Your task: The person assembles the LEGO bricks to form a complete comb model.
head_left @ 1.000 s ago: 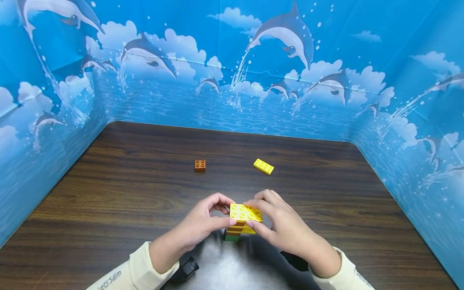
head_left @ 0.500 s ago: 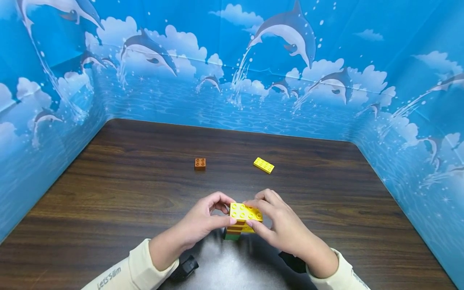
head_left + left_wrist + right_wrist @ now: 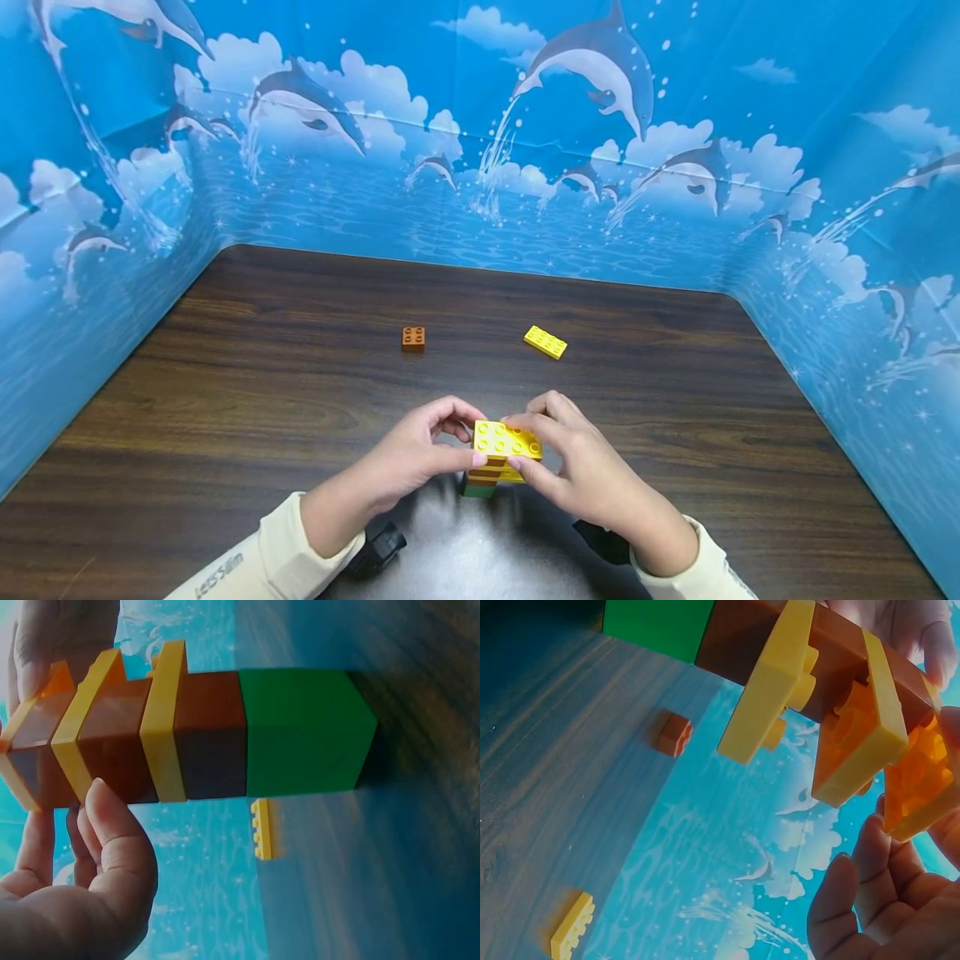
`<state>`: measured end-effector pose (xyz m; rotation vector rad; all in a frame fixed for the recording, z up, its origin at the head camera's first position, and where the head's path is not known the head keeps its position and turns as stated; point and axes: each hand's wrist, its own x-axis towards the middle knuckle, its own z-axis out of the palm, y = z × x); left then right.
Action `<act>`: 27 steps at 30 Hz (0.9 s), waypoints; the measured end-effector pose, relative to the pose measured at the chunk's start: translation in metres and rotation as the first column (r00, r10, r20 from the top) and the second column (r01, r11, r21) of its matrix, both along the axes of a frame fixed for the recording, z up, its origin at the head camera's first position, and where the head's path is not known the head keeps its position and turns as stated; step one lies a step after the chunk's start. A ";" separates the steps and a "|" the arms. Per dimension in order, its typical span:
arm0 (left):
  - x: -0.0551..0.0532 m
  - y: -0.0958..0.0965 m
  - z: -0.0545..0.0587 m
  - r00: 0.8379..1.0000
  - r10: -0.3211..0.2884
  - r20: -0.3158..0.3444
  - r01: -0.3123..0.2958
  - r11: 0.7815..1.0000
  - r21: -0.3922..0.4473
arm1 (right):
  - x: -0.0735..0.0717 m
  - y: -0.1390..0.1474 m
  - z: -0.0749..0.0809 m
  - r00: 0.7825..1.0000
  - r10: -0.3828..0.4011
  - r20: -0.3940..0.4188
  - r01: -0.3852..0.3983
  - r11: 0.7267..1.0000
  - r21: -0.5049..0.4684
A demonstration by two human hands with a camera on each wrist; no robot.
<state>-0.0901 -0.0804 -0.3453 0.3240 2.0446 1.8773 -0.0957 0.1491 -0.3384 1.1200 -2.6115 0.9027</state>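
A tower of toy building bricks stands upright between both hands, with a green block at its bottom. Above that, brown bricks alternate with yellow plates, which jut out to the right. My left hand pinches the tower's upper left part, thumb on the near side and fingers behind. With thumb and forefinger, my right hand grips the overhanging end of the top yellow plate. In the right wrist view, the undersides of the upper plates show over open gaps, and the right hand's other fingers hang below the top plate.
Farther back on the dark wooden table lie a loose brown brick and, to its right, a loose yellow plate. A blue dolphin-printed sheet walls the table at the back and sides. Black wrist devices sit under the forearms.
Both hands keep the same hold and the tower looks unaltered. Only the head view and the forearms have shifted very slightly.
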 end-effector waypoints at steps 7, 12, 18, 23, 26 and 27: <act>-0.004 -0.014 0.004 1.000 -0.004 -0.027 0.004 1.000 0.003 | 0.002 -0.004 0.002 1.000 -0.005 0.001 0.005 1.000 0.026; -0.012 -0.026 0.008 0.997 0.060 -0.042 -0.060 0.998 -0.011 | 0.003 -0.005 0.004 0.999 -0.028 0.021 0.027 0.998 0.062; -0.028 -0.038 0.007 0.989 0.146 -0.029 -0.147 0.989 -0.027 | 0.004 -0.005 0.005 0.998 -0.054 0.020 0.052 0.995 0.089; -0.046 -0.049 0.002 0.978 0.208 -0.015 -0.208 0.978 0.000 | 0.005 -0.003 0.006 0.998 -0.061 0.016 0.059 0.993 0.098; -0.057 -0.053 0.000 0.971 0.240 -0.001 -0.240 0.971 0.014 | 0.005 -0.003 0.006 0.998 -0.067 0.019 0.065 0.992 0.104; -0.060 -0.055 -0.001 0.969 0.248 0.007 -0.248 0.969 0.018 | 0.006 -0.002 0.006 0.997 -0.069 0.019 0.066 0.992 0.105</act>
